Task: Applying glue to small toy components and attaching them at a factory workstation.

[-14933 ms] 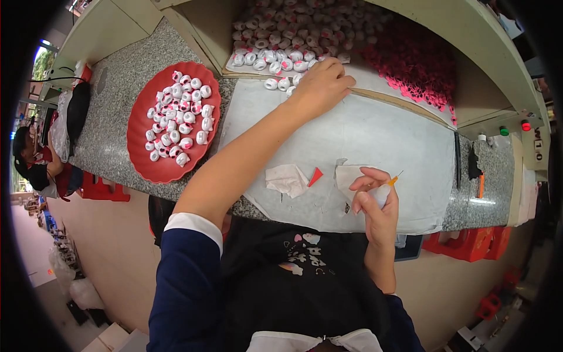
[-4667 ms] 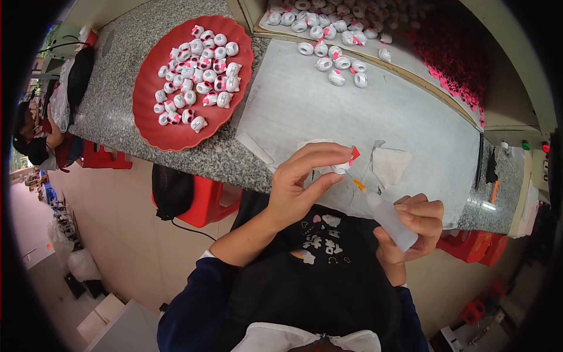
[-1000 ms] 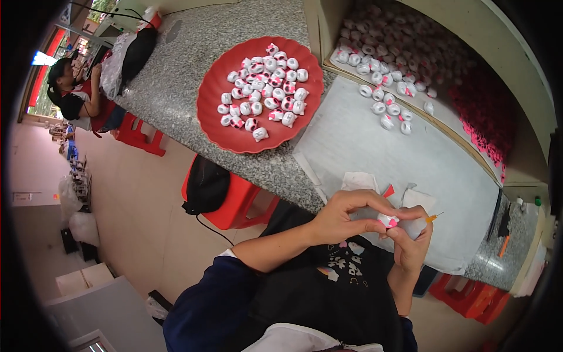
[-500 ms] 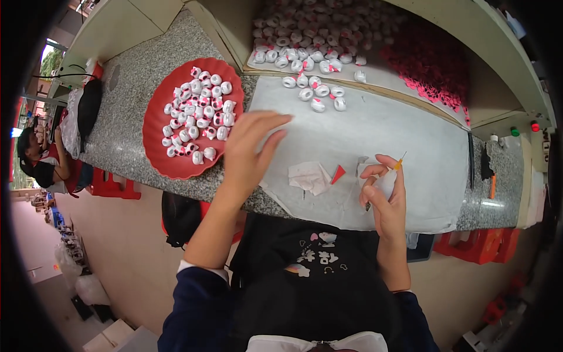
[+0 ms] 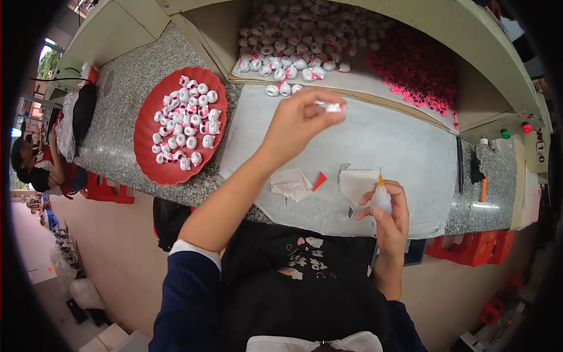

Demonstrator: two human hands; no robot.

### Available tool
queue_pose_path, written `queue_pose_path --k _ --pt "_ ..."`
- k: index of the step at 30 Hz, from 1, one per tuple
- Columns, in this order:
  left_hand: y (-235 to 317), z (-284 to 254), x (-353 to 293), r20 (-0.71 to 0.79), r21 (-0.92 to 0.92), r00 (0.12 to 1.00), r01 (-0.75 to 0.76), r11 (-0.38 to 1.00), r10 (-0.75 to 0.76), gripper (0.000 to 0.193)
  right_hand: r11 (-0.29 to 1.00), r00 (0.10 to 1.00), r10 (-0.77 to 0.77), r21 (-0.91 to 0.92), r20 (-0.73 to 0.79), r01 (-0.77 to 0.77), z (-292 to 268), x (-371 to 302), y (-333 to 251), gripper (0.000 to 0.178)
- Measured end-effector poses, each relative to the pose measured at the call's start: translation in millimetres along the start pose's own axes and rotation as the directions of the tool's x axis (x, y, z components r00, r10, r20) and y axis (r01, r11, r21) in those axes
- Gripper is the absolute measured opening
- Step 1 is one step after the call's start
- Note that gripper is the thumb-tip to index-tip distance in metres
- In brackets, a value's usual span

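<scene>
My left hand is stretched out over the white sheet and pinches a small white piece between its fingertips. My right hand stays near the table's front edge, closed around a small white glue bottle with an orange nozzle pointing up. Between the hands lie a crumpled white tissue, a small red triangle and a folded white paper. A few white pieces sit just beyond my left hand.
A red round tray full of white and pink pieces sits at the left on the speckled counter. A box at the back holds several white pieces and a heap of pink bits. A seated person is at far left.
My left hand has moved from beside the red tray to the right and farther out, and now pinches a small white piece. My right hand keeps the glue bottle, nearly still.
</scene>
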State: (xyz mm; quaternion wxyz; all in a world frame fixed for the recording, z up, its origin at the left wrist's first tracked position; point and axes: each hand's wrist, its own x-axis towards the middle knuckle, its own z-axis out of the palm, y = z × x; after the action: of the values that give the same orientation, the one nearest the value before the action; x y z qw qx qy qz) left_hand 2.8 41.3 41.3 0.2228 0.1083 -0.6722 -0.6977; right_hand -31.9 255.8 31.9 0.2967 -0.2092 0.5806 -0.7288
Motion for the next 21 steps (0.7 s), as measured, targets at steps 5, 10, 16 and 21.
queue_pose_path --k 5,10,16,21 --pt "1 7 -71 -0.012 -0.474 0.976 0.188 0.86 -0.219 0.017 0.996 0.994 -0.09 -0.011 -0.068 0.09 9 -1 -15 0.022" --pt "-3 18 -104 -0.002 -0.639 0.975 0.168 0.75 -0.221 0.019 0.939 0.918 -0.263 0.14 -0.298 0.314 23 -2 -24 0.027" --pt "1 16 -116 -0.12 -0.547 0.984 0.046 0.836 -0.132 0.028 0.793 0.807 -0.588 -0.239 -0.059 0.56 36 -11 -17 0.029" --pt "-4 13 -120 -0.134 -0.513 0.985 0.022 0.858 -0.105 0.032 0.725 0.769 -0.634 -0.281 0.083 0.629 38 -18 -12 0.041"
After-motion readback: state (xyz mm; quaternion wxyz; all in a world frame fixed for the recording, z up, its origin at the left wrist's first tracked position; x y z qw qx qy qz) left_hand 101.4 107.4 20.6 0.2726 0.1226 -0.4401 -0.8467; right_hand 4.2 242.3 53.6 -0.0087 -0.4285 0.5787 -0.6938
